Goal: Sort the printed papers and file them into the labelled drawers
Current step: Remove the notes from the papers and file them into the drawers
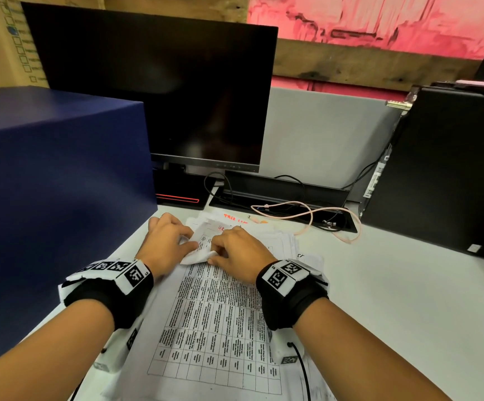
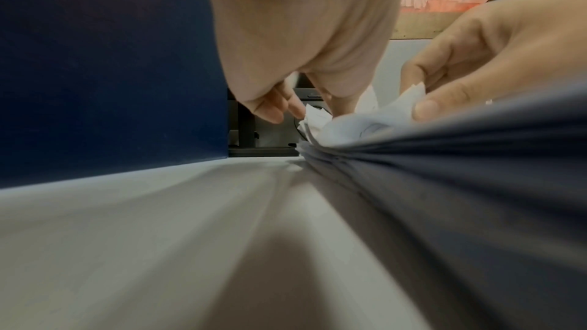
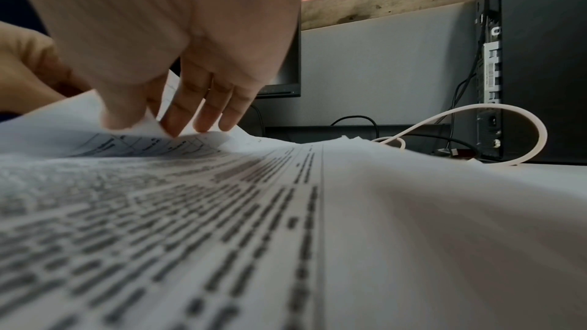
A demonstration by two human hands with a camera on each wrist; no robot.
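A: Where are the papers, and what are the hands doing with them?

B: A stack of white printed papers (image 1: pixel 214 322) lies on the pale grey worktop (image 1: pixel 394 299), directly in front of the person. The top sheet carries a black-lined table full of small text. The far end of that sheet (image 1: pixel 203 241) is curled up and crumpled between both hands. The left hand (image 1: pixel 168 238) rests on the left side of the curl, with its thumb and fingers bent round the paper's edge. The right hand (image 1: pixel 237 250) pinches the lifted edge between thumb and forefinger, and its other fingers reach down onto the page below.

A: Do the wrist cameras confirm that?

B: Yes. The right wrist view shows the right hand (image 3: pixel 178 99) with the thumb on the near side of the raised flap and three fingertips (image 3: pixel 203 124) on the sheet under it. The left wrist view, low against the worktop, shows the left hand (image 2: pixel 301 59) curled over crumpled white paper (image 2: pixel 365 122) at the stack's far end.

A: What surrounds the papers?

B: A large dark blue box (image 1: pixel 55 198) stands on the worktop just left of the stack. Behind the papers is a black computer monitor (image 1: pixel 153 91) with a dark screen. A black computer tower (image 1: pixel 449 169) stands at the right. A pale pink cable (image 1: pixel 310 218) loops across the worktop between the papers and the tower. Both wrists wear black bands with black-and-white square markers (image 1: pixel 281 277).
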